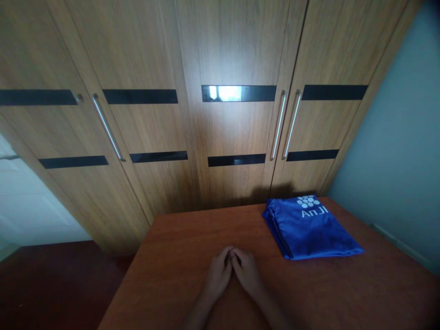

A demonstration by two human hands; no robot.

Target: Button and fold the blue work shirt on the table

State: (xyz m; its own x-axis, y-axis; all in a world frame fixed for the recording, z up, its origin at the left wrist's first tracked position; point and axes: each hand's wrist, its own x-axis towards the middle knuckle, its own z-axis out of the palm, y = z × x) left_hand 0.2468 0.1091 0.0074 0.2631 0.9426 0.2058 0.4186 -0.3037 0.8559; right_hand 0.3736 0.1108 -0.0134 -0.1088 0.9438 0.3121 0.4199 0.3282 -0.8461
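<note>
My left hand [220,270] and my right hand [245,270] rest together on the reddish-brown wooden table [178,256], meeting at the fingertips and thumbs. The fingers of both are curled in and pressed together, and I see nothing held in either one. To the right of my right hand, apart from it, lies a folded piece of shiny blue fabric [311,233]. White dots and partly visible white lettering are printed near its far edge. Its folded layers show along the left side.
Behind the table stands a wooden wardrobe [233,133] with dark strips and long metal handles [109,128]. A pale blue-green wall [398,151] borders the right side. At the left are a white door [30,206] and dark red floor [62,284].
</note>
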